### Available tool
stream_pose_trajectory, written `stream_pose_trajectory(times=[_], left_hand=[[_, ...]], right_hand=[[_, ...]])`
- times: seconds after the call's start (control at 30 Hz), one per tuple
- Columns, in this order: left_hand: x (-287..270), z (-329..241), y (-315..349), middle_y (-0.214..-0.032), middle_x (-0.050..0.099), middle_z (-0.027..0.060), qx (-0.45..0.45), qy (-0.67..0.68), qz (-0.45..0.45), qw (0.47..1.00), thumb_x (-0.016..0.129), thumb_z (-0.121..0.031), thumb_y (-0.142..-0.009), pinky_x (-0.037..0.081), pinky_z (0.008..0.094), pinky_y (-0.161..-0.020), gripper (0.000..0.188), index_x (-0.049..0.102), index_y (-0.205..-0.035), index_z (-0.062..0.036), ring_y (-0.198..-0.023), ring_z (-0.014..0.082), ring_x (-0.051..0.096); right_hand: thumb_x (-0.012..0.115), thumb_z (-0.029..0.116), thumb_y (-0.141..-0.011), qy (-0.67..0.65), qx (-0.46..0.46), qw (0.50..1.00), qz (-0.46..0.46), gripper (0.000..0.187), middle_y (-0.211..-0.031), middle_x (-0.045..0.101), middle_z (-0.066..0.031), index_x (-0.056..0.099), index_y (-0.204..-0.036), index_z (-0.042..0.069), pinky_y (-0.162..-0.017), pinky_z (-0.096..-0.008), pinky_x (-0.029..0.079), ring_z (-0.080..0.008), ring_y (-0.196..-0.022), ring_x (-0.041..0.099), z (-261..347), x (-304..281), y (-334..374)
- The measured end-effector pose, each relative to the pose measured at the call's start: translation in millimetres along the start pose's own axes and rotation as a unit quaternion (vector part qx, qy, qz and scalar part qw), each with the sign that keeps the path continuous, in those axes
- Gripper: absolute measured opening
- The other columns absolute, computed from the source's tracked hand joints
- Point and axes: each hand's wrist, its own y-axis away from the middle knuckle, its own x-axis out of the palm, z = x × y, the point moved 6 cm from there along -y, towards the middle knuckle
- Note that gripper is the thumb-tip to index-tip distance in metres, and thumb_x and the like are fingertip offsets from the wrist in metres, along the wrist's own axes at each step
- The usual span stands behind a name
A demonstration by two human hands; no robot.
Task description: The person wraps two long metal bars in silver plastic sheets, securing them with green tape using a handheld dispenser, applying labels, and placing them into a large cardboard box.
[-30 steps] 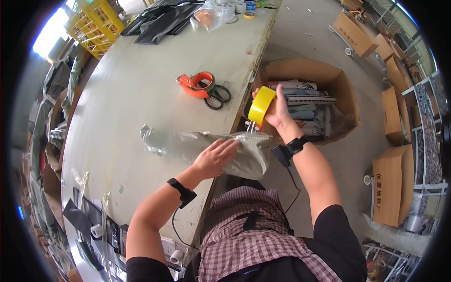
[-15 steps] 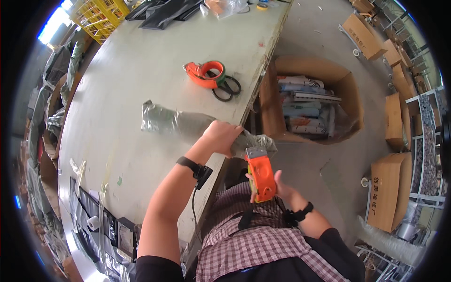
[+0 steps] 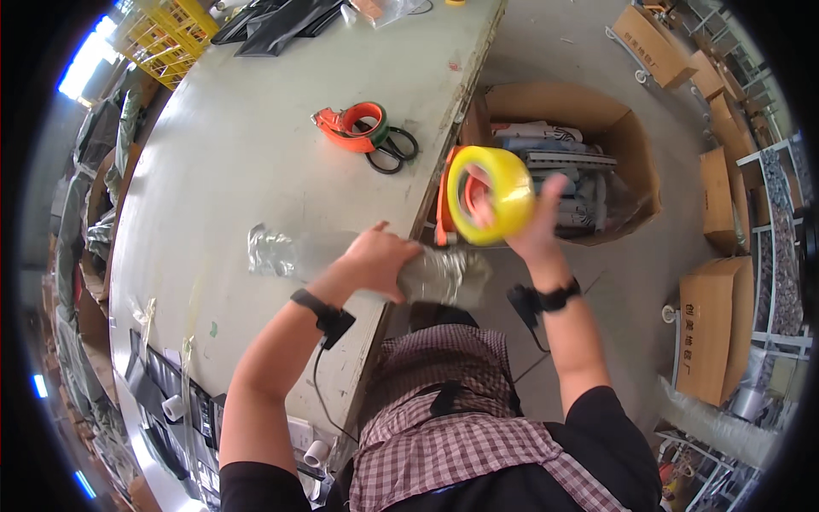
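My left hand [image 3: 375, 260] grips a long roll-shaped package in grey, shiny plastic wrap [image 3: 448, 275] from above. One end of the package lies on the table, while the other sticks out past the table edge toward me. In my right hand [image 3: 539, 226] is an orange tape dispenser [image 3: 444, 200] with a large roll of yellow tape [image 3: 515, 194], raised beyond the package's near end. The fingers reach into the roll's core and are slightly blurred. A second orange tape dispenser [image 3: 345, 128] lies farther up the table, touching black-handled scissors [image 3: 392, 152].
Right of the table stands an open cardboard box [image 3: 636, 162] with several wrapped rolls inside. Black plastic bags [image 3: 281, 26] lie at the table's far end, and more black packaging [image 3: 192, 401] at its near left. Cartons [image 3: 712, 328] and shelving line the right side.
My right hand has raised the tape dispenser up and away and turned it, so the yellow roll now shows. The package has shifted slightly left and toward me under my left hand.
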Motion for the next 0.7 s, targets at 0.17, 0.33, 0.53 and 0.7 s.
stream_pose_trajectory(times=[0.17, 0.33, 0.53, 0.7], left_hand=[[-10.7, 61.8, 9.4, -0.089, 0.064, 0.0091, -0.217, 0.045, -0.078, 0.972, 0.075, -0.044, -0.048, 0.042, 0.0409, -0.091, 0.067, 0.059, -0.102, -0.0093, -0.09, 0.0272, 0.06], [0.2, 12.8, 6.7, -0.086, 0.064, 0.0101, -0.106, 0.098, -0.028, 0.989, 0.076, -0.043, -0.047, 0.049, 0.0398, -0.078, 0.064, 0.06, -0.101, -0.0114, -0.09, 0.0307, 0.06], [-21.2, 28.7, -1.0, -0.092, 0.065, 0.0112, -0.173, 0.11, -0.033, 0.978, 0.074, -0.046, -0.049, 0.049, 0.0389, -0.078, 0.07, 0.06, -0.108, -0.0109, -0.091, 0.0305, 0.06], [-8.3, 67.8, 4.3, -0.095, 0.065, 0.012, -0.288, 0.142, -0.086, 0.943, 0.073, -0.048, -0.053, 0.049, 0.0376, -0.078, 0.068, 0.061, -0.108, -0.0106, -0.09, 0.0286, 0.062]], right_hand=[[0.026, 0.088, -0.062, 0.033, 0.185, 0.955, -0.231, 0.114, -0.135, 0.041, -0.0142, 0.018, -0.144, 0.009, -0.072, -0.0438, 0.051, -0.0289, -0.093, 0.06, -122.5, -5.0, 135.0], [0.023, 0.087, -0.068, -0.098, 0.191, 0.913, -0.347, 0.107, -0.118, 0.056, -0.0134, 0.046, -0.126, 0.0, -0.089, -0.0425, 0.045, -0.0286, -0.102, 0.056, -160.7, -79.8, 92.7], [0.019, 0.091, -0.061, -0.047, -0.055, 0.995, 0.072, 0.112, -0.087, 0.063, -0.0114, 0.051, -0.114, -0.002, -0.075, -0.0318, 0.048, -0.0201, -0.077, 0.06, 31.1, 13.9, 34.1], [0.024, 0.083, -0.072, 0.166, 0.165, 0.961, -0.147, 0.098, -0.086, 0.063, -0.0112, 0.049, -0.117, -0.001, -0.07, -0.0306, 0.049, -0.0178, -0.082, 0.061, -68.0, 43.9, 149.7]])
